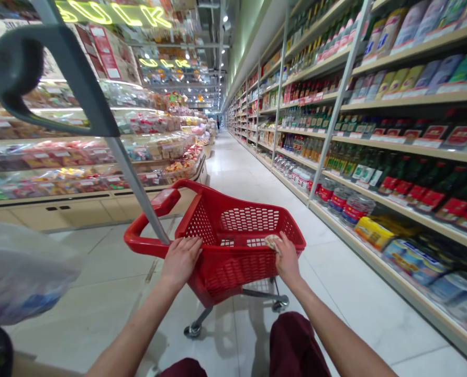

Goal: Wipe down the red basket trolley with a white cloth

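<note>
A red plastic shopping cart (241, 275) with perforated basket walls stands side-on in front of me on the floor. My left hand (182, 256) is closed over the near rim, close to the handle end. At the other end of that rim, my right hand (287, 257) grips a crumpled whitish cloth (273, 241), which touches the rim. The part of the cloth under my fingers is hidden. A grey metal pole (133, 186) with a dark grey looped handle (66, 78) rises at a slant beside the cart handle (139, 243).
Shelves of bottles and cans (406, 141) line the right side. Packaged food on a tiered display (84, 152) is at the left. A pale tiled aisle (233, 152) runs away between them. A clear plastic bag (21, 272) and a black band (0, 351) are at the left edge.
</note>
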Demonstrator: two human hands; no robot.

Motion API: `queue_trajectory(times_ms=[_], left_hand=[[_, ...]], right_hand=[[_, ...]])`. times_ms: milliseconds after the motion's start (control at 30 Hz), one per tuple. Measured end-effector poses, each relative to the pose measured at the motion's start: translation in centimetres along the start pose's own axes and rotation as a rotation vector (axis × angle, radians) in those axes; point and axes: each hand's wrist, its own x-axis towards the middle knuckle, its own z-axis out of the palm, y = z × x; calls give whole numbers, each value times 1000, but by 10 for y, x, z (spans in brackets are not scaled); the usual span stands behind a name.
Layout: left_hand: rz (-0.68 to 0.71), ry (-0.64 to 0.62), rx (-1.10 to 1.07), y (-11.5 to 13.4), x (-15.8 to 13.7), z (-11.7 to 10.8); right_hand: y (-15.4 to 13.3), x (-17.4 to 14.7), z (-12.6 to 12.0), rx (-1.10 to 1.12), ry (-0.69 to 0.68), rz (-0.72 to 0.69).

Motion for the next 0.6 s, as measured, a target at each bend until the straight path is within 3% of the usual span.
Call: queue_trajectory(times_ms=[67,167,233,333,467,533,600], left_hand=[[-3,34,-35,9,0,2],[-1,62,-64,21,2,3],[18,67,-62,26,3,3],[32,71,-54,29,4,4],[1,80,-86,29,6,7],[-12,84,-97,31,7,8],[-19,85,-97,32,9,8]], right_hand=[[-14,-1,7,3,4,-33],[-64,-1,33,94,-81,-241],[-79,0,40,106,-115,-309],[-42,3,20,19,-166,-262],[26,8,-17,-181,-110,30],[22,9,-13,-168,-77,25],[-2,7,4,-80,-80,-126]])
